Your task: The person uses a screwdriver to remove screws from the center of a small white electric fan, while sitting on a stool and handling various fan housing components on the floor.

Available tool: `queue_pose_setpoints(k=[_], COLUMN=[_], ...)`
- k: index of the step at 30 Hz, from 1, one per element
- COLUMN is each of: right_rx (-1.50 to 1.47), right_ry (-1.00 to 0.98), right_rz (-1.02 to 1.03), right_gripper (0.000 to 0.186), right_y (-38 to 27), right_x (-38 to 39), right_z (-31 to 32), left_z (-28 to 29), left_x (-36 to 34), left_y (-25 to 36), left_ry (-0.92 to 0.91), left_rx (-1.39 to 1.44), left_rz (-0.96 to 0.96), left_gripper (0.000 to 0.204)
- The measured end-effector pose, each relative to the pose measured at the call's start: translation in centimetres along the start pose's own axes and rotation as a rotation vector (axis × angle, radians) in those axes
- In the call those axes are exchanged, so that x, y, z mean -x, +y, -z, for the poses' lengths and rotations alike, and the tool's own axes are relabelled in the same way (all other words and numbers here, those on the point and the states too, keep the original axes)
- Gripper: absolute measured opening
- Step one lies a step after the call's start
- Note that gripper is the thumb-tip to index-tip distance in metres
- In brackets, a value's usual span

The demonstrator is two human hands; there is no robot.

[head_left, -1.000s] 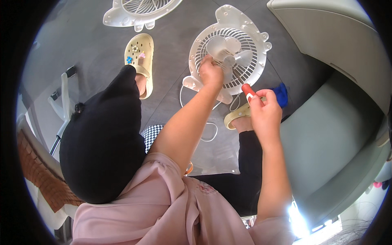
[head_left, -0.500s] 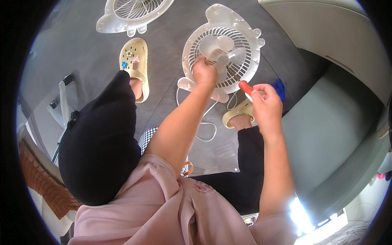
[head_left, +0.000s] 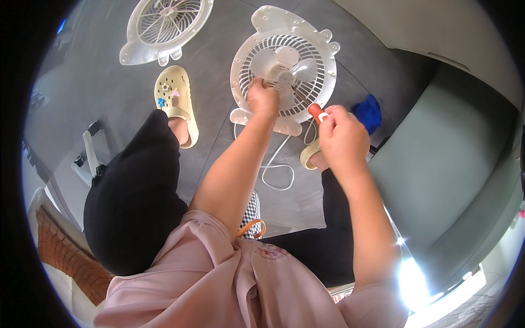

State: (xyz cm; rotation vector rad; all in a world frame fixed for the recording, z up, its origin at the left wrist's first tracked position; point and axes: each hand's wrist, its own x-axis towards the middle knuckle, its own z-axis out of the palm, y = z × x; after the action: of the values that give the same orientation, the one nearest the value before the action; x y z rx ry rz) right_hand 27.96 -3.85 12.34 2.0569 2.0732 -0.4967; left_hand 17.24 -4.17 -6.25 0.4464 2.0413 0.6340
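Clamped around a red handle (head_left: 315, 111) with a white band, the right hand (head_left: 344, 138) was found above the near right part of a white fan housing (head_left: 285, 78), the rounded red end directed toward its rim; contact between the two could not be determined. Fingers of the left hand (head_left: 264, 98) were curled down at the near left side of the blades, over the grille; whether they pinched anything could not be told, the fingertips being hidden. Housing observed lying on the grey floor (head_left: 219, 60), toward the far edge of its visible area, inner side up, with blades set around a round hub and with ears and lobes along its outline. Second white shell (head_left: 167, 12), also with a grille, lay near the floor's far left corner, well apart from the first. White cord (head_left: 293, 174) lay looped on the floor on the near side of the housing. Cream clogs were noted on both feet, the left one (head_left: 181, 105) bearing charms, the right one (head_left: 309, 155) partly covered by the right hand. Blue item (head_left: 368, 113) lay toward the floor's right edge, near a grey-green panel (head_left: 437, 158).
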Motion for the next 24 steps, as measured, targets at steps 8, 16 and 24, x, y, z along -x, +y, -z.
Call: queue_pose_setpoints(k=[8,16,24], right_rx=[-0.145,-0.42,-0.925], right_ry=[-0.091,-0.149,-0.538], right_rz=[-0.004,-0.204,-0.702], right_gripper=[0.037,0.024,0.034], right_y=[-0.3,-0.1,1.6], right_x=[0.7,-0.5,-1.3], right_z=[1.5,0.5,2.7], left_z=[0.6,0.7,0.5], left_x=[-0.2,-0.3,-0.4], left_y=[0.2,0.1,-0.3], left_ry=[0.001,-0.007,-0.033], left_rx=[0.003,-0.039,-0.053], left_rz=[0.023,-0.021,-0.009], left_gripper=[0.03,0.029,0.029])
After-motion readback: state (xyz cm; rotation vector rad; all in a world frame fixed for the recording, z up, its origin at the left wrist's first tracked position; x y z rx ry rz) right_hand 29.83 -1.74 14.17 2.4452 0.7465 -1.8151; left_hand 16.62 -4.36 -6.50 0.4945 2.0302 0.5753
